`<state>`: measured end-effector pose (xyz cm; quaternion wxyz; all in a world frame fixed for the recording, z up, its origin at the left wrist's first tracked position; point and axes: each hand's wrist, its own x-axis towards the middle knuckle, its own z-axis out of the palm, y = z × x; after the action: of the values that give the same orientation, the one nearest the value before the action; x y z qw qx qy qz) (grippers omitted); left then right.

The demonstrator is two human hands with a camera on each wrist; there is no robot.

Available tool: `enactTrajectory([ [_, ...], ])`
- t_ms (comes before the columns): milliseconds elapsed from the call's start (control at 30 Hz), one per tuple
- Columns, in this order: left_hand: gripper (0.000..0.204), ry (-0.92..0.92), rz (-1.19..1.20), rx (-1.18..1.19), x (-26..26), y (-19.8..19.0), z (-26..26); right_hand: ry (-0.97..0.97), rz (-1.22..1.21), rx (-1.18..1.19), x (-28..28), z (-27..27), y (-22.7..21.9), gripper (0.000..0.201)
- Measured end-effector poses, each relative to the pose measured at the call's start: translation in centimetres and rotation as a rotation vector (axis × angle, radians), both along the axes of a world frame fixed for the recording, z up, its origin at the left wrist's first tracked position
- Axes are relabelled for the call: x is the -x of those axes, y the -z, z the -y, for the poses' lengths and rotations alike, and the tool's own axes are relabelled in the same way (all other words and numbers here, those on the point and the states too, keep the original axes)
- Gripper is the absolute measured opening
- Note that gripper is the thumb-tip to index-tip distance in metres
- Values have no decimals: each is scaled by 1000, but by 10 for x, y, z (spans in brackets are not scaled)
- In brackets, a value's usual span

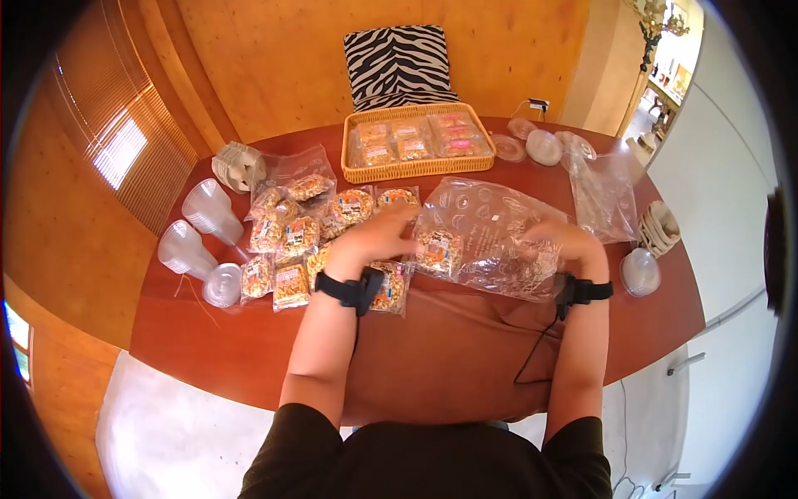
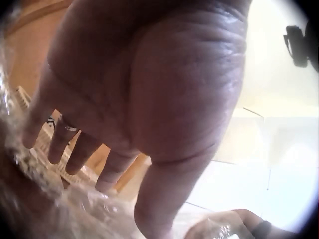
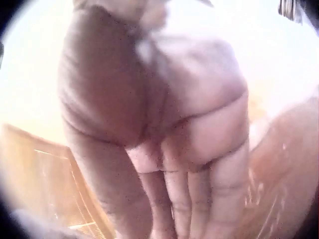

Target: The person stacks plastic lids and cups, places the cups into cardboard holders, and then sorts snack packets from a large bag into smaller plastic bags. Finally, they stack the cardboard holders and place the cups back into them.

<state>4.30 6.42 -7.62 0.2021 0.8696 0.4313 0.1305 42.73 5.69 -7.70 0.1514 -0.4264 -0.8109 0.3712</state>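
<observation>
A large clear plastic bag [image 1: 478, 204] with printing lies before me, a packet of a crunchy-looking snack [image 1: 439, 252] showing at its left end. My left hand [image 1: 378, 239] hovers between this bag and the snack packets [image 1: 299, 237] on the left, fingers extended. In the left wrist view the fingers [image 2: 84, 152] are spread, one wearing a ring, and the palm is bare. Over the bag's right part is my right hand [image 1: 565, 239]. Its fingers [image 3: 179, 199] look straight and side by side in the right wrist view; their tips are out of frame.
A wicker tray [image 1: 420, 173] of packaged snacks stands at the back. Stacked clear cups [image 1: 212, 208] and lids [image 1: 223, 285] are on the left. More lids [image 1: 544, 148], another clear bag [image 1: 603, 195] and a stack of pale holders [image 1: 659, 229] line the right side.
</observation>
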Motion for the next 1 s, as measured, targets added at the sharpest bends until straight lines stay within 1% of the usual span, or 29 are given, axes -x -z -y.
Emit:
enactTrajectory([
  [67,68,-195,19,30,22,-8,-5,202,-3,82,-9,8,-12,15],
  [100,68,-293,31,47,34,-9,-8,299,-25,179,-17,19,-29,15],
  [133,68,-342,-19,47,44,-7,-13,396,-47,277,-21,28,-42,15],
  [200,68,-441,-117,50,61,3,-23,607,56,110,-25,32,-48,17],
  [233,71,-428,-116,69,66,5,-26,710,109,27,-27,33,-49,19],
  [300,77,-399,-108,107,70,9,-34,685,82,-187,-23,39,-49,24],
  [333,80,-391,-164,85,67,8,-37,671,69,-297,-19,41,-51,27],
  [400,86,-378,-277,43,61,3,-44,575,95,-373,-3,48,-63,33],
  [433,94,-384,-348,51,55,-6,-47,524,106,-408,6,51,-66,37],
  [533,97,-368,-377,87,57,-4,-67,442,61,-410,25,53,-68,38],
  [567,99,-362,-347,163,57,-7,-72,428,43,-403,30,53,-65,38],
  [667,99,-354,-466,138,52,-10,-79,326,74,-390,45,59,-75,37],
  [700,96,-374,-481,124,53,-7,-82,283,20,-362,45,54,-70,39],
  [800,94,-347,-379,89,44,-30,-62,221,63,-391,45,45,-60,41],
  [833,90,-440,-381,-117,32,-36,-45,202,43,-333,46,43,-60,43],
  [900,88,-384,-238,-263,10,-54,-23,164,6,-209,53,41,-60,48],
  [933,87,-354,-160,-327,-2,-59,-12,137,-76,-168,57,41,-59,52],
  [1000,86,-202,-58,-409,-30,-67,10,82,-229,-90,66,42,-60,59],
])
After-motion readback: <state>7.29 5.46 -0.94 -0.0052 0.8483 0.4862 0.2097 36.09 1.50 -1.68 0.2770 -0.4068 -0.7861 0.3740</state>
